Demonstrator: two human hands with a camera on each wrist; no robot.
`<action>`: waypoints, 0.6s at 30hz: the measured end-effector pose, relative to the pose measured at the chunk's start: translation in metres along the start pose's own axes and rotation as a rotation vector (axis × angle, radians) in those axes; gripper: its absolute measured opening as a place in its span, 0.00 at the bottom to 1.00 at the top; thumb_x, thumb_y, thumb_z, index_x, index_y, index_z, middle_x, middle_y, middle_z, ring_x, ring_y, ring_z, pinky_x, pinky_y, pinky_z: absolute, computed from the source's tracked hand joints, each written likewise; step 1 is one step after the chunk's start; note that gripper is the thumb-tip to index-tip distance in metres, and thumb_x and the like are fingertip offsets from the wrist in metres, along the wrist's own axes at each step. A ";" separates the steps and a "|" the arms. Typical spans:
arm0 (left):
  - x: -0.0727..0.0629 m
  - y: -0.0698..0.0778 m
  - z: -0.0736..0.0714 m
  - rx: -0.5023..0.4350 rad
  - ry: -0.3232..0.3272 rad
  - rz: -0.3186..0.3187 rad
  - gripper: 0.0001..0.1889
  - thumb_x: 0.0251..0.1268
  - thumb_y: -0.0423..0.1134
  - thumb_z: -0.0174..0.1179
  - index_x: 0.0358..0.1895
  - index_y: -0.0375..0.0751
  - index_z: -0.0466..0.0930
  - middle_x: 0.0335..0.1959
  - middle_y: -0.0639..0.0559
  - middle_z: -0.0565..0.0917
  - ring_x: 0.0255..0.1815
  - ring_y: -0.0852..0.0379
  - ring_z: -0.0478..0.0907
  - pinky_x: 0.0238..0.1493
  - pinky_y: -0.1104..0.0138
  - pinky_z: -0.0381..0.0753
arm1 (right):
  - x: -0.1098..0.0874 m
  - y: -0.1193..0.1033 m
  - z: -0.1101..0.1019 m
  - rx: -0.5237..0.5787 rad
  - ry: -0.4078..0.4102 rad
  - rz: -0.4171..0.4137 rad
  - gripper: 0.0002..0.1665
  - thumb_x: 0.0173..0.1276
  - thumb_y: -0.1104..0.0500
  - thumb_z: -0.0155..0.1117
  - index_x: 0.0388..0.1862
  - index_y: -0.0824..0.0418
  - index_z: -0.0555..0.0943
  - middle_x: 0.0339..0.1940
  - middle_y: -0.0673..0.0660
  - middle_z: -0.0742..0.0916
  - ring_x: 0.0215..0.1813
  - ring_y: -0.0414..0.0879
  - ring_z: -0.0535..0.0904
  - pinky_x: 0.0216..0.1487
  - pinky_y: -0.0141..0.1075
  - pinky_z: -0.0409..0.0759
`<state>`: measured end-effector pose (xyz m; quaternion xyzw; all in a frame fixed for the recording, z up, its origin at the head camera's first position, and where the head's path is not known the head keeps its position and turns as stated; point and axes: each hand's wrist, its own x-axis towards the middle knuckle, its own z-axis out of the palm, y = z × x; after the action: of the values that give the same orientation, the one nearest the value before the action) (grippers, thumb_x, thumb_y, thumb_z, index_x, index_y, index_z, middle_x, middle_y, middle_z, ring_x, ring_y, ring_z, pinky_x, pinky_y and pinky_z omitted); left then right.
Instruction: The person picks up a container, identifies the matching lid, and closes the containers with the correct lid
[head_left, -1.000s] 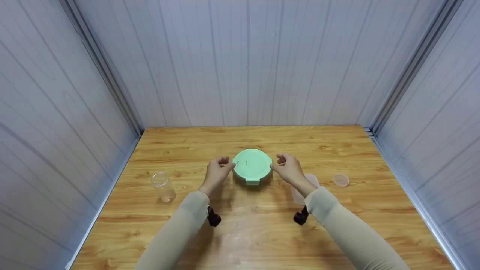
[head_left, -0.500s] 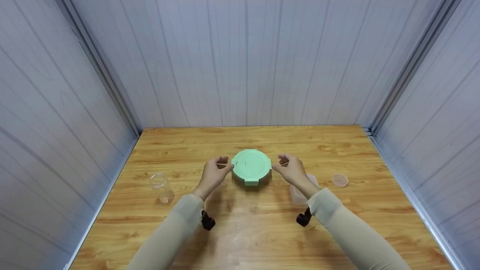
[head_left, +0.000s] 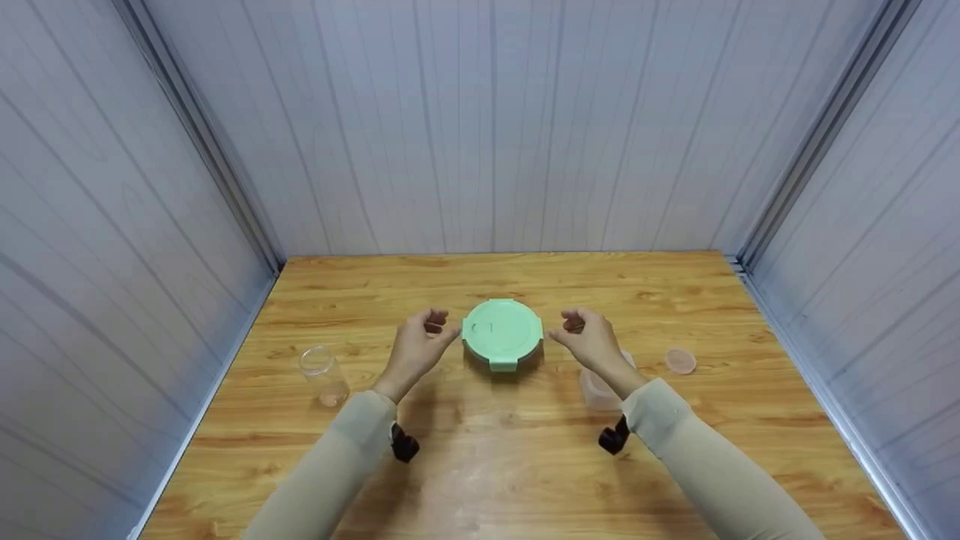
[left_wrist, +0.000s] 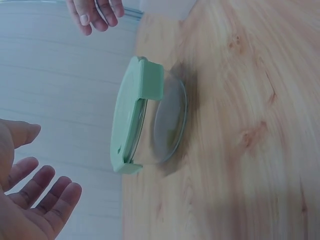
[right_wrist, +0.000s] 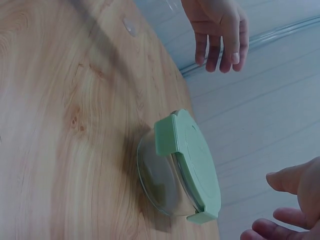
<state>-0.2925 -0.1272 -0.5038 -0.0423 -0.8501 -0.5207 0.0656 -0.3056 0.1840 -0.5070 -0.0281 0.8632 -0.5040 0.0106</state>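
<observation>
A round clear food container with a pale green clip-on lid [head_left: 502, 330] stands upright on the table, the lid seated on top and its side clips folded down. To its left, my left hand [head_left: 416, 345] hovers with relaxed fingers and holds nothing. On the other side my right hand [head_left: 589, 341] also hangs apart from the lid, fingers loosely bent and empty. In the left wrist view the container's clear bowl [left_wrist: 167, 122] shows under the lid, away from the fingers. The right wrist view shows the green lid [right_wrist: 197, 160] with a gap to both hands.
A clear glass jar [head_left: 325, 377] stands at the left of the wooden table [head_left: 480, 480]. Partly behind my right forearm is a translucent pinkish container [head_left: 598, 394]. A small round translucent lid [head_left: 681, 361] lies farther right. Panelled walls [head_left: 495, 127] enclose the back and sides.
Both hands have drawn outward from the lid's sides: the left hand leftward, the right hand slightly rightward. Their fingertips were at the lid's edges before. The container stays in place.
</observation>
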 end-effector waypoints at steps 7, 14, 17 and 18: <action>-0.004 0.004 -0.015 0.060 0.009 0.048 0.21 0.74 0.39 0.71 0.64 0.31 0.83 0.60 0.36 0.86 0.60 0.38 0.83 0.62 0.47 0.86 | 0.001 0.002 0.001 0.004 0.007 -0.006 0.27 0.78 0.60 0.71 0.69 0.71 0.79 0.59 0.69 0.85 0.63 0.60 0.83 0.67 0.53 0.83; -0.009 0.005 -0.033 0.113 0.017 0.068 0.25 0.74 0.40 0.72 0.67 0.31 0.81 0.64 0.34 0.85 0.63 0.37 0.82 0.67 0.43 0.82 | 0.001 0.004 0.002 0.000 0.004 -0.001 0.29 0.76 0.58 0.72 0.70 0.70 0.79 0.59 0.68 0.84 0.62 0.60 0.83 0.67 0.53 0.83; -0.012 0.003 -0.039 0.136 0.036 0.083 0.25 0.73 0.40 0.73 0.67 0.31 0.81 0.63 0.34 0.85 0.62 0.37 0.81 0.67 0.43 0.82 | 0.001 0.004 0.000 -0.010 -0.006 0.005 0.31 0.76 0.57 0.73 0.72 0.70 0.78 0.61 0.69 0.84 0.64 0.61 0.82 0.68 0.54 0.82; -0.012 0.003 -0.041 0.144 0.041 0.088 0.25 0.72 0.40 0.73 0.67 0.31 0.81 0.63 0.34 0.85 0.62 0.37 0.81 0.67 0.43 0.82 | 0.001 0.004 0.000 -0.011 -0.009 0.004 0.32 0.76 0.57 0.73 0.73 0.70 0.77 0.62 0.69 0.84 0.64 0.61 0.82 0.68 0.54 0.82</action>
<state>-0.2772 -0.1629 -0.4846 -0.0639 -0.8811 -0.4557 0.1086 -0.3064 0.1860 -0.5100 -0.0287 0.8659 -0.4991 0.0153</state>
